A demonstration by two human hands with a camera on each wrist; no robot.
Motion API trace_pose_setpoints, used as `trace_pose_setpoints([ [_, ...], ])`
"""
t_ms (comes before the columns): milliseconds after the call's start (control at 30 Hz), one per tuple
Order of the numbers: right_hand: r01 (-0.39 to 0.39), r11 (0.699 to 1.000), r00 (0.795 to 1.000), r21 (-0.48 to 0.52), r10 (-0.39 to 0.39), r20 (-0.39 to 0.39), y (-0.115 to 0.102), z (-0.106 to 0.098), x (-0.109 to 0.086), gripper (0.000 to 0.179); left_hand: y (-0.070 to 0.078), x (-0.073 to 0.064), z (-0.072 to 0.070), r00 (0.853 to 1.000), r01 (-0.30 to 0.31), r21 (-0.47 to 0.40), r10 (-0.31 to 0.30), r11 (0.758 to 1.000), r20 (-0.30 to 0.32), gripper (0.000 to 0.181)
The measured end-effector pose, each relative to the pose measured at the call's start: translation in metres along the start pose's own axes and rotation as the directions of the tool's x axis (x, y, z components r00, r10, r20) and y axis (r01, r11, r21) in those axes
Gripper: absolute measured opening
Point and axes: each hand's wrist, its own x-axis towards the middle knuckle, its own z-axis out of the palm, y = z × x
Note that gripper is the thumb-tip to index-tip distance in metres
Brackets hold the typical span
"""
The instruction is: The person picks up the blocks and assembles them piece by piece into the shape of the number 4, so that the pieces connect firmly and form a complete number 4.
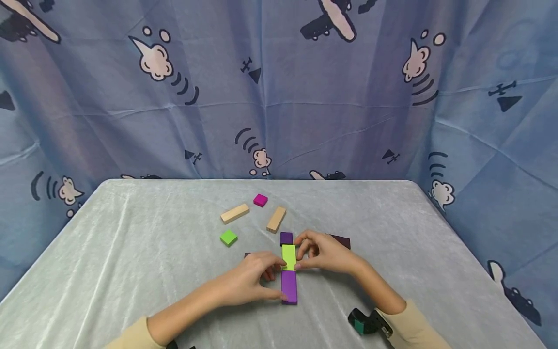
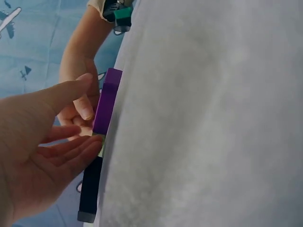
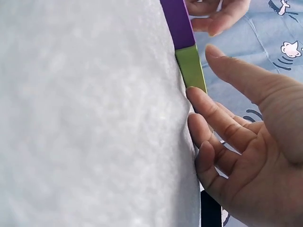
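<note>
On the table a purple block (image 1: 289,288), a lime-green block (image 1: 288,257) and a dark purple block (image 1: 286,238) lie end to end in a line. From the left, my left hand (image 1: 257,278) reaches in with its fingertips at the side of the lime-green block and its thumb beside the purple one. My right hand (image 1: 327,252) is on the opposite side. In the right wrist view its index fingertip is right at the edge of the green block (image 3: 191,68), with the thumb spread away. In the left wrist view, the left thumb stands apart from the purple block (image 2: 106,106).
Beyond the line lie two plain wooden blocks (image 1: 235,213), a magenta block (image 1: 260,200) and a green block (image 1: 228,238). A dark brown block (image 1: 342,241) lies partly hidden behind the right hand. A patterned blue curtain (image 1: 279,97) hangs behind the table (image 1: 152,252).
</note>
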Motion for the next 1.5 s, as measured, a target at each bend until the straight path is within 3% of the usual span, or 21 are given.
trace_pose_setpoints([
  [167,-0.003,1.0,1.0,-0.013,0.003,-0.005,-0.002,-0.001,0.001,0.042,0.003,0.003,-0.001,1.0,0.005,0.017,-0.005,1.0,-0.011,0.043],
  [500,-0.033,0.997,0.996,-0.069,0.028,-0.081,-0.006,-0.005,0.005,0.038,0.0,0.008,0.011,0.996,0.013,-0.117,-0.023,0.993,-0.085,0.047],
  [700,-0.043,0.997,0.99,-0.062,0.034,-0.135,-0.009,-0.006,0.01,0.035,-0.004,0.007,0.015,0.995,0.049,-0.222,-0.065,0.974,-0.069,0.048],
  [1033,-0.061,0.996,0.997,0.067,0.057,0.055,-0.006,-0.008,0.01,0.035,-0.009,0.006,0.017,0.995,0.044,-0.286,-0.068,0.957,-0.077,0.043],
  [1500,-0.066,0.995,0.997,0.075,0.062,0.05,-0.003,-0.005,0.011,0.033,-0.013,0.006,0.019,0.993,0.055,-0.271,-0.082,0.961,-0.089,0.039],
])
